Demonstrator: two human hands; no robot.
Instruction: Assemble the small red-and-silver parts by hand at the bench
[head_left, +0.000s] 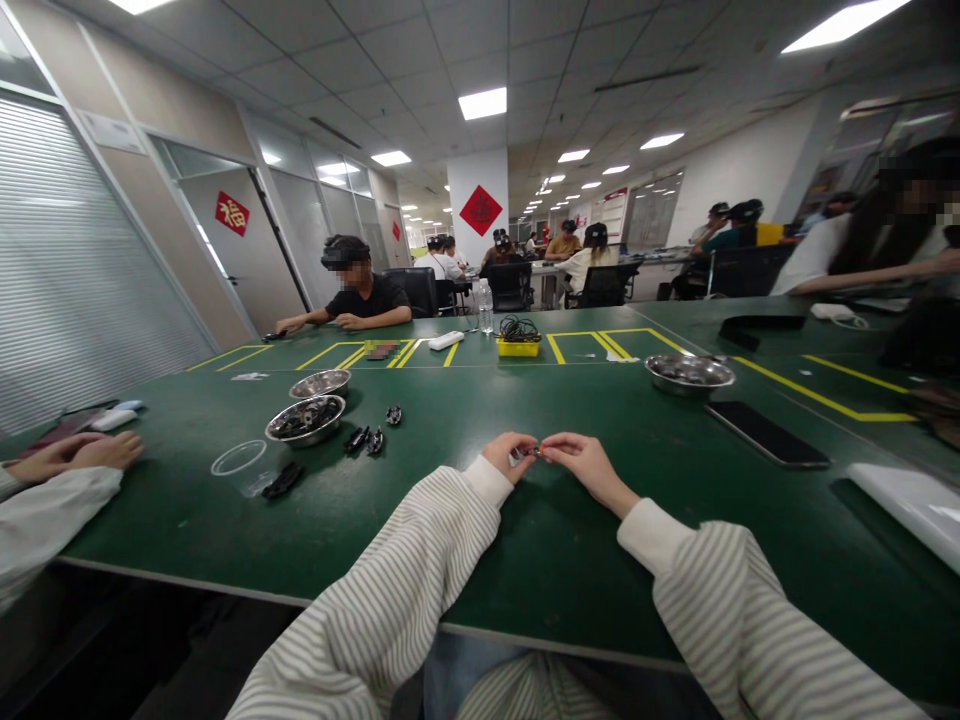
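Note:
My left hand [508, 453] and my right hand [585, 462] meet over the green table [570, 560], fingertips pinched together on a small metal part [534, 452] too tiny to name. Both arms wear striped sleeves. To my left stand two steel bowls [306, 418] [320, 382]; the nearer one holds dark parts. Loose black clips [367, 440] lie beside them, with another black piece [283, 480] close to a clear plastic lid [238, 458].
A third steel bowl [688, 372] and a black phone [766, 434] sit to my right, with a white tray [911, 500] beyond. A yellow box of cables [518, 340] and a water bottle [486, 306] stand mid-table. Other people sit around; a neighbour's hands [71, 455] rest at left.

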